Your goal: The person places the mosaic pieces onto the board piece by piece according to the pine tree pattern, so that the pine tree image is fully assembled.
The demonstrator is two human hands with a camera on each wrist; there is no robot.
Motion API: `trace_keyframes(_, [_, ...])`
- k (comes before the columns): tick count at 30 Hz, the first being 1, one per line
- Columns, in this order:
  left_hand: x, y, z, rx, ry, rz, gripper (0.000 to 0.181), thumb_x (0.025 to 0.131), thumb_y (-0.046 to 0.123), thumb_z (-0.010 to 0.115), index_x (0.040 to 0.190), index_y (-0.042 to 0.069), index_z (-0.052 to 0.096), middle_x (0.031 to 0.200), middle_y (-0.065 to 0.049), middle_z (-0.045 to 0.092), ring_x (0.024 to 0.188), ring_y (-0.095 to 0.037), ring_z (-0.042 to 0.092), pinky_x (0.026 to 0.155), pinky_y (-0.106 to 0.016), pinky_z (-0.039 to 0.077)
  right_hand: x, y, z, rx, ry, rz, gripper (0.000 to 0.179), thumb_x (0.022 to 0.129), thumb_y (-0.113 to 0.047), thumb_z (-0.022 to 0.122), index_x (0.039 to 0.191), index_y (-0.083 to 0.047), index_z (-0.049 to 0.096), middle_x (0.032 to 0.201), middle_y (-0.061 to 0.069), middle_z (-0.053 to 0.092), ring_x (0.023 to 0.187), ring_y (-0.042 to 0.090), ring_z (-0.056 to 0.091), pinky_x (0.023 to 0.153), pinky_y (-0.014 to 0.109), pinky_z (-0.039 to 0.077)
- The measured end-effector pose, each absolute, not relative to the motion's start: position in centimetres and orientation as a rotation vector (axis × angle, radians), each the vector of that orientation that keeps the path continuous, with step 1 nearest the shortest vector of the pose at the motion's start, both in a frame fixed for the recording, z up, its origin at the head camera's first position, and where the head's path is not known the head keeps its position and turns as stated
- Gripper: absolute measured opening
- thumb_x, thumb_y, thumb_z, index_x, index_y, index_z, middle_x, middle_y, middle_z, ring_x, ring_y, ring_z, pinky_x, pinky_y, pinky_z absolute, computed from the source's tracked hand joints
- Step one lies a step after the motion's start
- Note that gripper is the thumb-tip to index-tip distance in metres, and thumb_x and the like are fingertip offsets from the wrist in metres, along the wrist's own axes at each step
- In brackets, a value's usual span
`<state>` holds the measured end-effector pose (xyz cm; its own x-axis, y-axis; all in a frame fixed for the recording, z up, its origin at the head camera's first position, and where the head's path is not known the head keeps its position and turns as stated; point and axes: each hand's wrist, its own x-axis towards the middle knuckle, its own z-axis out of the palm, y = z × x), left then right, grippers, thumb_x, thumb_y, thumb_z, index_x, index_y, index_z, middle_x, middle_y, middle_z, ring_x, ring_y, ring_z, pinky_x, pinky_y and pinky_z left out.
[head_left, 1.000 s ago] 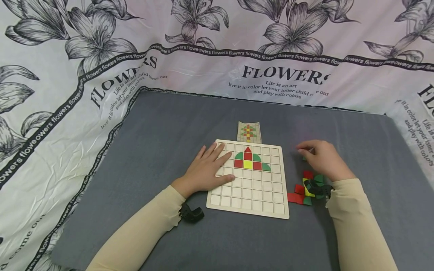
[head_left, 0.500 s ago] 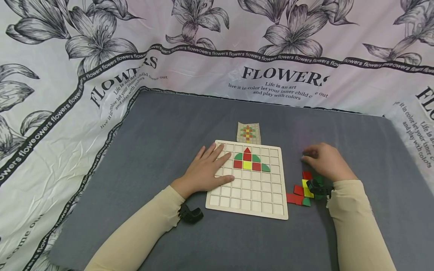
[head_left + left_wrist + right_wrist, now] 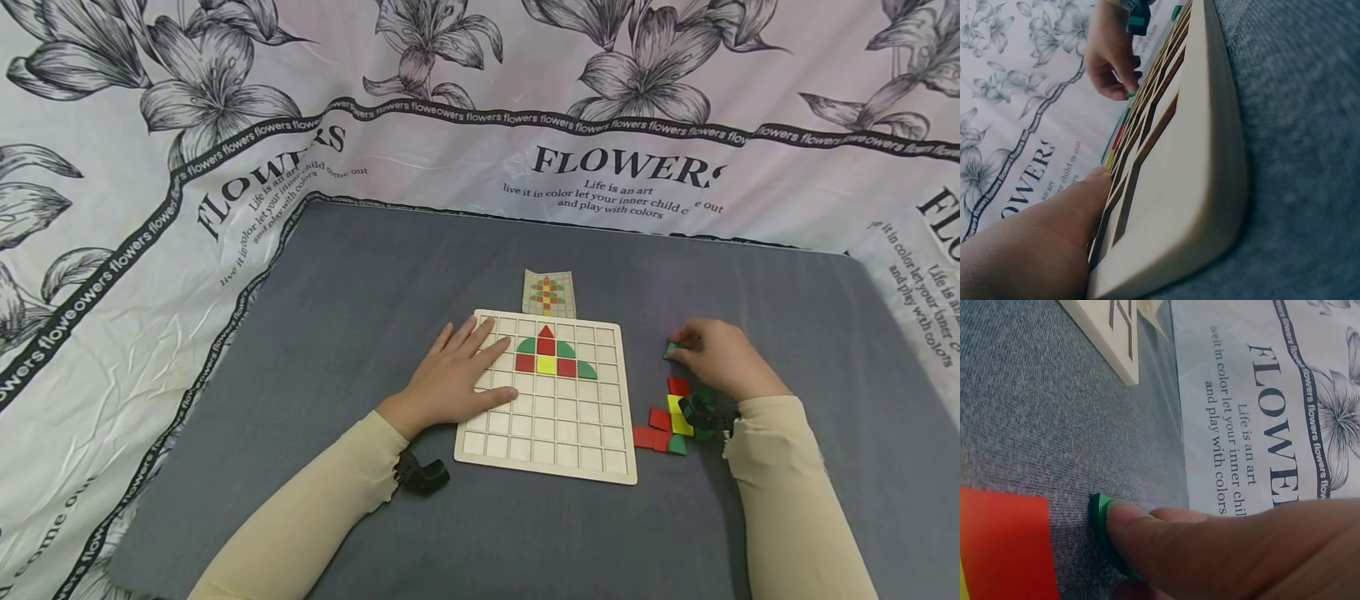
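Observation:
My left hand lies with fingers spread over the left side of a wooden grid board. On the board's upper rows sit a red triangle, red squares, a yellow square and green quarter-round tiles. Right of the board, my right hand pinches a green quarter-round tile between thumb and fingers, close over the table. Part of that tile is hidden behind the thumb in the right wrist view.
Loose red tiles, yellow tiles and green tiles lie right of the board, partly hidden under my right wrist. A small pattern card lies at the board's far edge. Flower-printed cloth hangs behind the grey table.
My right hand has shifted slightly right and toward me, and the green tile now shows in its pinch. My left hand has stayed on the board.

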<state>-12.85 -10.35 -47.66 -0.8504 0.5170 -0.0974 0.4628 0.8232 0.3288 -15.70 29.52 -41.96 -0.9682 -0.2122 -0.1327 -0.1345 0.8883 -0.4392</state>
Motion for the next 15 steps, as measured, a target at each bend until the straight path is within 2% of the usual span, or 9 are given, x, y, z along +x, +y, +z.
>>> trace_keyframes(4, [-12.8, -10.4, -47.5, 0.762, 2.822, 0.444, 0.086, 0.099, 0.077, 0.043, 0.169, 0.029, 0.027, 0.178, 0.000, 0.005, 0.164, -0.022, -0.007, 0.130, -0.051, -0.005, -15.8, 29.3, -41.8, -0.319, 2.869, -0.643, 0.022, 0.096, -0.009, 0.074, 0.112, 0.007, 0.073, 0.091, 0.016, 0.070, 0.082, 0.029, 0.063, 0.071, 0.045, 0.054])
trace_keyframes(7, [-12.8, -10.4, -47.5, 0.760, 2.824, 0.445, 0.087, 0.099, 0.077, 0.043, 0.169, 0.029, 0.027, 0.178, 0.000, 0.005, 0.164, -0.021, -0.008, 0.130, -0.051, -0.005, -15.7, 29.1, -41.4, -0.362, 2.837, -0.628, 0.021, 0.098, -0.008, 0.071, 0.115, 0.005, 0.076, 0.085, 0.010, 0.068, 0.076, 0.023, 0.057, 0.067, 0.038, 0.048])
trace_keyframes(15, [-12.8, -10.4, -47.3, 0.758, 2.822, 0.443, 0.087, 0.099, 0.077, 0.044, 0.169, 0.029, 0.027, 0.178, 0.000, 0.005, 0.164, -0.021, -0.008, 0.130, -0.051, -0.006, -15.2, 28.1, -40.5, -0.381, 2.833, -0.659, 0.018, 0.098, -0.011, 0.073, 0.112, 0.001, 0.078, 0.104, 0.020, 0.076, 0.087, 0.027, 0.068, 0.070, 0.040, 0.054])
